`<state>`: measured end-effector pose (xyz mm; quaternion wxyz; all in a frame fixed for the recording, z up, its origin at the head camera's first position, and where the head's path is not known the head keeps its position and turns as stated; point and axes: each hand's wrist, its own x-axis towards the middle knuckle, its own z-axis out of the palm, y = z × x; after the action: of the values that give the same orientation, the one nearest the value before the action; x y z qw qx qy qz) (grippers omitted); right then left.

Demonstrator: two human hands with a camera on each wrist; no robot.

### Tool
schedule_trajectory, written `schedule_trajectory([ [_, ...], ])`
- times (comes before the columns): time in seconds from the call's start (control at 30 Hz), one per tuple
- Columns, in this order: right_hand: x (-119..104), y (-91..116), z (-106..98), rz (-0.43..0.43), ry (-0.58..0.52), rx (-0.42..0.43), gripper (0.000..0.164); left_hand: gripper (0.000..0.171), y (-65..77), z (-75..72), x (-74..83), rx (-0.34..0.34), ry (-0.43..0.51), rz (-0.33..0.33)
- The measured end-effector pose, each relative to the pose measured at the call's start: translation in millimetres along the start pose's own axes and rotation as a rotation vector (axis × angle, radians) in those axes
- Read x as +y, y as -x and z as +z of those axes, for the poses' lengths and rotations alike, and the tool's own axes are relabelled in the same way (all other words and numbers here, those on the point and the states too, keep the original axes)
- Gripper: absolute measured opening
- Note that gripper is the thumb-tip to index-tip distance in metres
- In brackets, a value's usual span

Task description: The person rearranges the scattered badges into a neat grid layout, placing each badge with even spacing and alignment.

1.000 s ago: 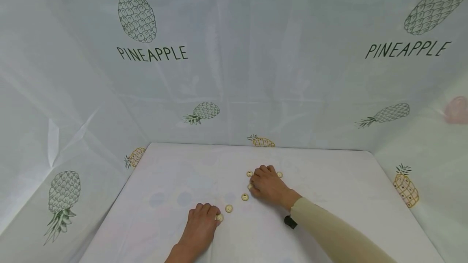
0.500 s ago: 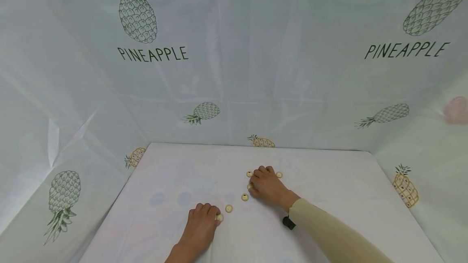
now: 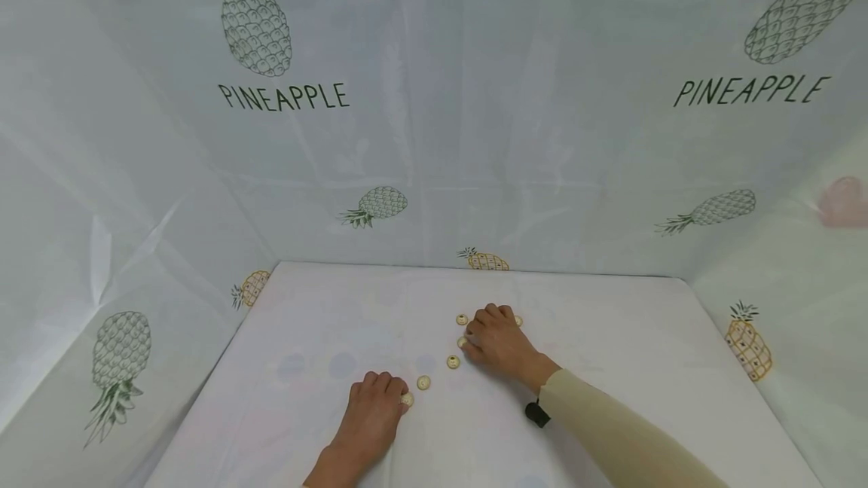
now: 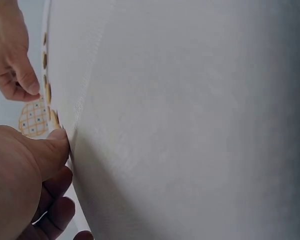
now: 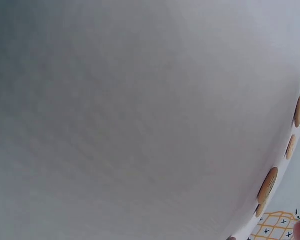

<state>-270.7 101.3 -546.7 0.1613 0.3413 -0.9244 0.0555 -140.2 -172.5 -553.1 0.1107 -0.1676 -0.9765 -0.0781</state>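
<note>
Small round wooden discs, pale and carved on top, lie in a loose diagonal line. In the head view my left hand (image 3: 369, 416) pinches the nearest disc (image 3: 407, 400) at its edge. The left wrist view shows that thumb (image 4: 52, 150) pressing close to the discs. Farther off, my right hand (image 3: 500, 339) bends over the table, its thumb and fingers gripping another disc (image 3: 463, 343). Between the hands lie two more discs, a near one (image 3: 423, 382) and a farther one (image 3: 453, 361). Only fingertips appear at the right wrist view's right edge.
Beyond the right hand lie a disc (image 3: 462, 319) on its left and a partly covered disc (image 3: 518, 321) on its right. A dark wrist device (image 3: 537, 414) hangs under the right sleeve. The white table (image 3: 610, 367) meets a pineapple-printed sheet (image 3: 502, 134) behind.
My right hand has shifted slightly to the right, covering more of the far right disc. The left hand stays on its disc, and the view has tilted a little.
</note>
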Motion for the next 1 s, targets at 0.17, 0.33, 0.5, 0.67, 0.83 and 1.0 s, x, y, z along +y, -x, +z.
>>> schedule_trajectory([
  [0.17, -3, 2, -2, 0.025, -0.016, -0.005, 0.024, 0.027, -1.4, 0.5, -0.7, 0.008, -0.026, 0.038],
  [0.33, -8, 3, 0, 0.02, -0.031, 0.027, 0.018, 0.031, -1.7, 1.2, -2.3, 0.018, -0.045, 0.047],
  [0.5, -16, 5, -2, -0.014, -0.064, 0.055, 0.007, 0.031, -1.3, 0.6, -2.8, 0.024, -0.042, 0.037],
  [0.67, -25, 8, -7, -0.045, -0.061, 0.032, 0.008, 0.028, -1.1, -2.2, -1.5, 0.007, -0.041, 0.024],
  [0.83, -33, 11, -10, -0.039, -0.067, -0.048, 0.013, 0.028, -0.7, -5.9, 0.8, 0.004, -0.045, 0.015],
  [1.0, -35, 12, -7, -0.038, -0.082, -0.098, 0.017, 0.028, 0.6, -5.4, 1.8, 0.014, -0.056, 0.017],
])
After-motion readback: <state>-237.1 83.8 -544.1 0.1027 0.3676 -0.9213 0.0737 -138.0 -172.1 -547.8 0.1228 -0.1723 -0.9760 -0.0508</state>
